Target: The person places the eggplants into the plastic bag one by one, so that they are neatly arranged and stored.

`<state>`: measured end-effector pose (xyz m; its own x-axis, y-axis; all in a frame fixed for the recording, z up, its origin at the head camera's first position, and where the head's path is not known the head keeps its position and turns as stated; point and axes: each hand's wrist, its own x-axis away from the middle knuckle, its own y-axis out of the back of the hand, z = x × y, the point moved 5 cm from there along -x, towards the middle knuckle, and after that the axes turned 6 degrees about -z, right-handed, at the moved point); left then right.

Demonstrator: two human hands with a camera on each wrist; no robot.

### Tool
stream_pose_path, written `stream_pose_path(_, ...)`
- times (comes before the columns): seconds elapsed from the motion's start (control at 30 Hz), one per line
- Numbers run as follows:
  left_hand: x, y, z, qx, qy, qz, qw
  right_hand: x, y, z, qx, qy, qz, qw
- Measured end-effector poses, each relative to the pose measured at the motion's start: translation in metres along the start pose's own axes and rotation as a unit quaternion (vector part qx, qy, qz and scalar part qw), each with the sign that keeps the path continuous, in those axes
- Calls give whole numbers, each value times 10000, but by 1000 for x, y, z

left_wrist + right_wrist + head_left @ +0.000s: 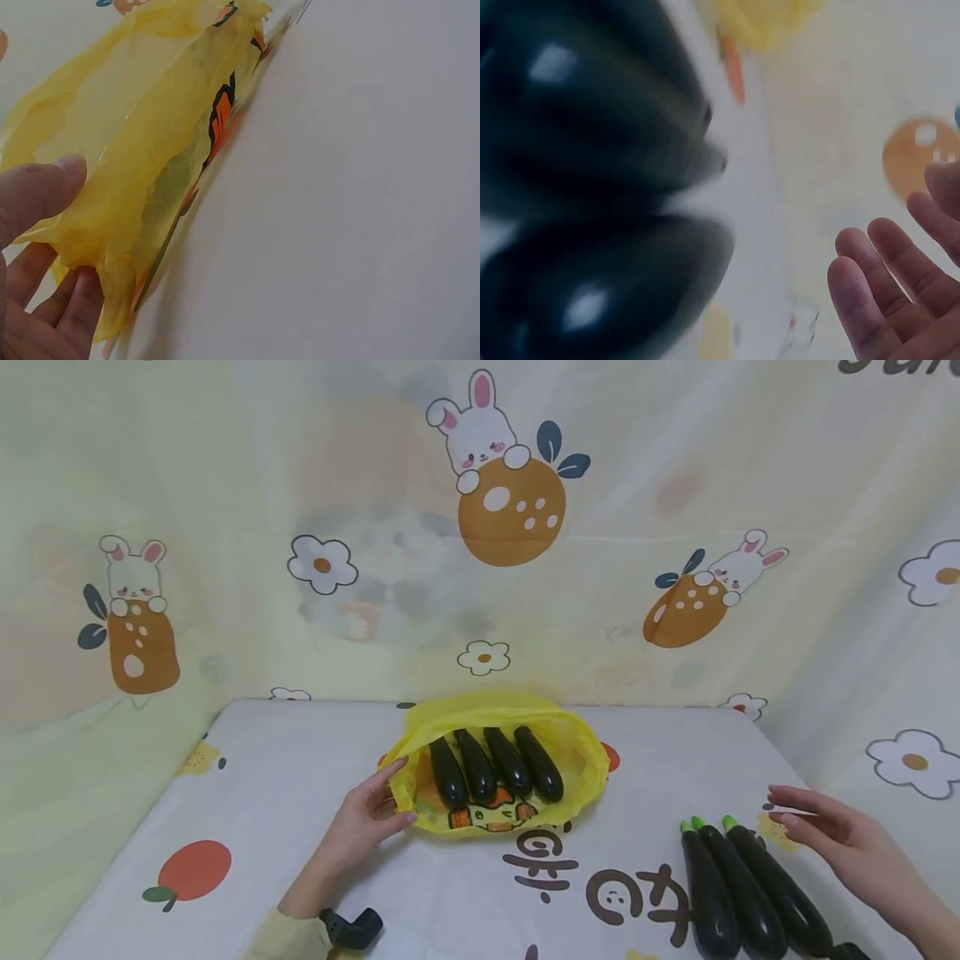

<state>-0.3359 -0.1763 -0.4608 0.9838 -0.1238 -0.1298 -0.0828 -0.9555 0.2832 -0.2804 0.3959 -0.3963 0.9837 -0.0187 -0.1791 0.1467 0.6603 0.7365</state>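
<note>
A yellow plastic bag lies on the table with its mouth toward the person, several dark eggplants side by side inside. At its left edge the left hand pinches the film between thumb and fingers; in the left wrist view the left hand holds the yellow bag. The right hand, fingers loosely extended and holding nothing, hovers right of several eggplants with green stem ends. In the right wrist view the right hand is apart from the dark, blurred eggplants.
The table has a white cloth with printed fruit and lettering. A printed curtain hangs behind it. A black device is at the left wrist. Another dark eggplant end shows at the bottom right edge.
</note>
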Motion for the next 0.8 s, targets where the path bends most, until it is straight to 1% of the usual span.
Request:
stream_pose_path(0.07, 0, 0, 0, -10, -22, 4, 10000, 4, 5, -15, 282, -429, 115, 9986)
stream_pose_path(0.1, 0, 0, 0, -6, -35, 0, 10000, 5, 6, -21, 412, -647, 231, 9968)
stream_pose_path(0.2, 0, 1, 0, 5, -79, -3, 10000, 9, 4, -35, 592, -1176, 546, 9898)
stream_pose_path(0.23, 0, 0, 0, 8, -88, 1, 10000, 10, 2, -38, 588, -1285, 637, 9879)
stream_pose_path(0.37, 1, 1, 0, -3, -100, 5, 10000, 15, -12, -45, 439, -1528, 969, 9825)
stream_pose_path(0.53, 1, 0, 0, 20, -112, 21, 9999, 20, -29, -48, 211, -1711, 1443, 9744)
stream_pose_path(0.67, 1, 0, 0, 14, -124, 24, 9999, 25, -37, -52, 14, -1846, 1602, 9697)
stream_pose_path(0.8, 0, 0, -1, 24, -156, 29, 9999, 26, -39, -53, 154, -1902, 1578, 9689)
